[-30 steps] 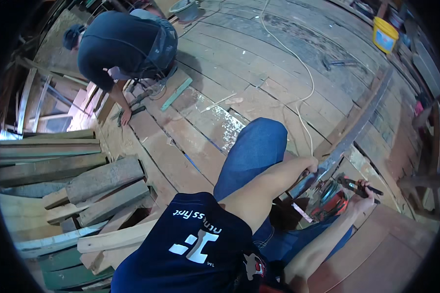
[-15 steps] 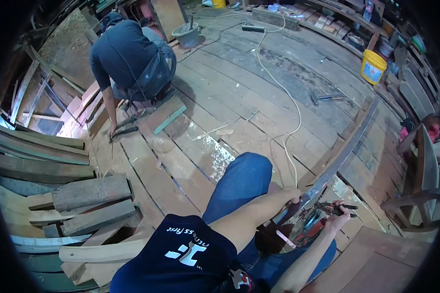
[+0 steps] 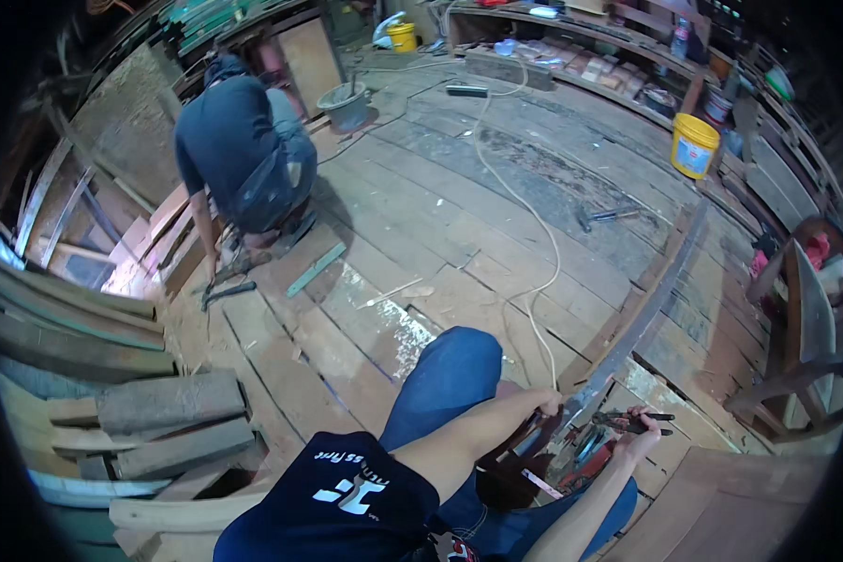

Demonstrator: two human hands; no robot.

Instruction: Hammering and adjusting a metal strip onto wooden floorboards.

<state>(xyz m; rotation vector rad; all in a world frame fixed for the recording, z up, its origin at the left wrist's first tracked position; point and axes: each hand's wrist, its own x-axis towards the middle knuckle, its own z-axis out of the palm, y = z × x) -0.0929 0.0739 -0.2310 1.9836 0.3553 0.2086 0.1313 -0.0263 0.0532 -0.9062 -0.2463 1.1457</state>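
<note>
My right hand point(image 3: 639, 429) is closed around a pair of dark pliers point(image 3: 618, 422), whose two handles stick out to the right of my fingers. Below lies a jumble of tools point(image 3: 585, 450) with red and metal parts, between my knees. My left hand point(image 3: 549, 404) is closed beside the dark beam point(image 3: 601, 375), left of the pliers. Whatever it grips is hidden by the fingers. The end of a pale cord point(image 3: 554, 351) reaches the floor close to that hand. My bent knee point(image 3: 459, 361) in blue jeans rises left of it.
Another person point(image 3: 244, 155) crouches at the far left, one hand near a dark hammer-like tool point(image 3: 227, 292). Cut timbers point(image 3: 173, 403) are piled on my left. A yellow bucket point(image 3: 694, 147) stands at far right, near a wooden chair point(image 3: 801, 375). Gaps run between the floorboards point(image 3: 412, 197).
The view has shifted slightly, showing more of the far end. My right hand still holds the pliers, and my left hand stays by the beam. The other person remains crouched.
</note>
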